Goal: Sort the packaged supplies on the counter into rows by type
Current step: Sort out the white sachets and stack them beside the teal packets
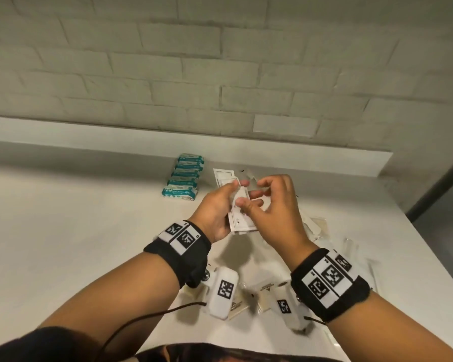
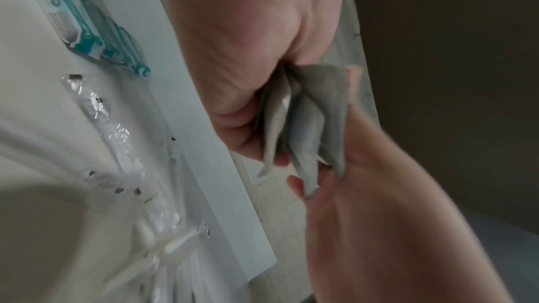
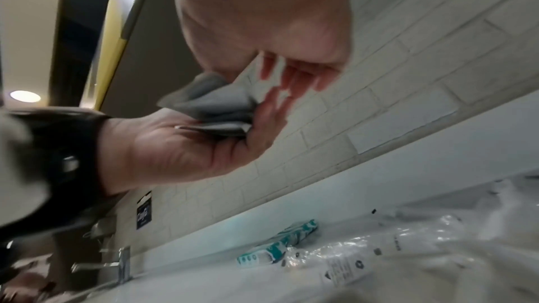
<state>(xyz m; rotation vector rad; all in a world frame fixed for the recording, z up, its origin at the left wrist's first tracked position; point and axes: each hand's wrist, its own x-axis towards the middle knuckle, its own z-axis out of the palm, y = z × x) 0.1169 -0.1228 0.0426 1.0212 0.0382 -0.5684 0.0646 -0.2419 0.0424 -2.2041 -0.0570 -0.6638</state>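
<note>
Head view, middle of the frame: the left hand (image 1: 215, 212) is clamped around a small stack of flat white packets (image 1: 239, 215), held above the counter (image 1: 76, 231), long axis running toward the wall. The right hand (image 1: 275, 205), fingers curled, touches the stack's near-right edge; whether it pinches a packet I cannot tell. Just upper left lies the finished teal row (image 1: 183, 178); two white packets (image 1: 224, 177) lie directly beyond the stack, the likely drop spot.
</note>
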